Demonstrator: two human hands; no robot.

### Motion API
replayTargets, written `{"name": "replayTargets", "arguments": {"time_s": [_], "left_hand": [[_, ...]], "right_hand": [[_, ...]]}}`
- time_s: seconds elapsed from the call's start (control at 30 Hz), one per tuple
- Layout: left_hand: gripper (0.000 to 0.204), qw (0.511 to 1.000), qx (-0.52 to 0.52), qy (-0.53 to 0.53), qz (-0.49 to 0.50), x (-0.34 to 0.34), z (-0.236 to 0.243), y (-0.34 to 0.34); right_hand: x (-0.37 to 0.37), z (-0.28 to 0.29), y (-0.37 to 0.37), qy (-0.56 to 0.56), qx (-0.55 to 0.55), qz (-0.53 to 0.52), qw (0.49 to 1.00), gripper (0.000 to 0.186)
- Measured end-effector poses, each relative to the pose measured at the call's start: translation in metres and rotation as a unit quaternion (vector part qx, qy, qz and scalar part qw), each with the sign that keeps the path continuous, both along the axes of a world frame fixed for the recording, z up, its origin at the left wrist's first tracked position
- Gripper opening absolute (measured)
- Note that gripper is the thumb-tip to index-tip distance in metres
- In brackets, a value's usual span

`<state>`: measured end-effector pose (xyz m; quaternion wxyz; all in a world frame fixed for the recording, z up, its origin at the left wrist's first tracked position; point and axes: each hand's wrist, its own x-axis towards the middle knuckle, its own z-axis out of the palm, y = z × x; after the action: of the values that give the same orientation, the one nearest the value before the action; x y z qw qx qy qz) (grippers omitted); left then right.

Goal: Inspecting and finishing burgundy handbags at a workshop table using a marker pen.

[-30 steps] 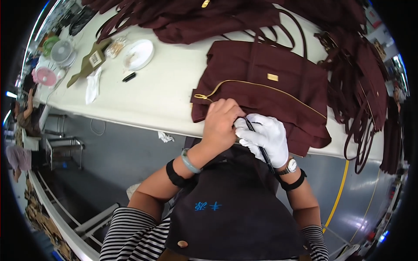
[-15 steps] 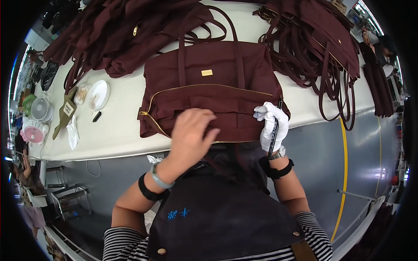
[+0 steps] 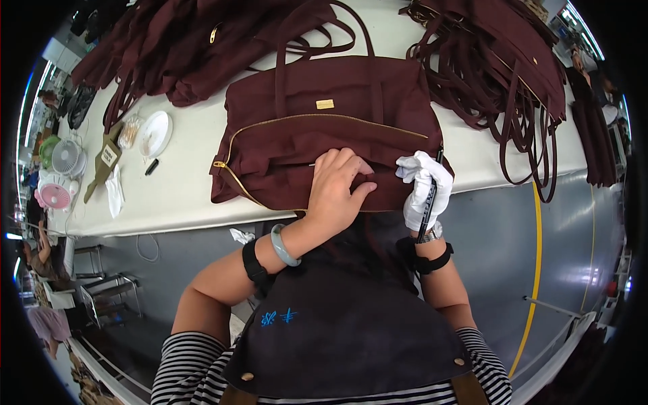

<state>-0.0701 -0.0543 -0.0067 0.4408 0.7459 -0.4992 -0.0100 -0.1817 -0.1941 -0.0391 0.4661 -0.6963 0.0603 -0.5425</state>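
Observation:
A maroon tote bag (image 3: 263,101) lies in front of me, its gold-zipped front pocket (image 3: 263,182) spread open. My bare left hand (image 3: 337,185) rests over the pocket's folds, fingers bent and thumb apart; its fingertips touch the fabric. My white-gloved right hand (image 3: 425,189) grips a black pen (image 3: 421,229) held upright beside the bag's right end, with the gloved fingertips at the pocket.
Piles of maroon bags (image 3: 155,47) cover the back and right of the cream table (image 3: 155,202). At left sit two fans (image 3: 66,158), a white plate (image 3: 156,133), an olive fabric piece (image 3: 106,158), a white cloth (image 3: 115,192) and a black cap (image 3: 152,167). Other people (image 3: 40,253) are at the edges.
The bag has shifted leftward in view, its pocket spread wider. My hands were together a second ago; they are now apart, and my left hand has moved up and rightward since half a second ago.

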Motion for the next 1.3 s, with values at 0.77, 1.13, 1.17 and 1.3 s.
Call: {"name": "replayTargets", "arguments": {"time_s": [0.77, 1.13, 1.17, 1.3], "left_hand": [[0.022, 0.999, -0.037, -0.004, 0.000, 0.023, -0.003, 0.004], [0.022, 0.999, -0.036, -0.006, -0.001, 0.022, -0.002, 0.005], [0.022, 0.999, -0.034, -0.005, -0.001, 0.022, -0.001, 0.005], [0.022, 0.999, -0.034, -0.009, -0.002, 0.023, -0.001, 0.004]], "right_hand": [[0.023, 0.032, 0.017, 0.147, 0.221, 0.162, 0.951, 0.021], [0.023, 0.031, 0.018, 0.160, 0.185, 0.160, 0.956, 0.018], [0.023, 0.031, 0.018, 0.182, 0.169, 0.145, 0.958, 0.019], [0.023, 0.032, 0.020, 0.190, 0.173, 0.135, 0.957, 0.021]]}}
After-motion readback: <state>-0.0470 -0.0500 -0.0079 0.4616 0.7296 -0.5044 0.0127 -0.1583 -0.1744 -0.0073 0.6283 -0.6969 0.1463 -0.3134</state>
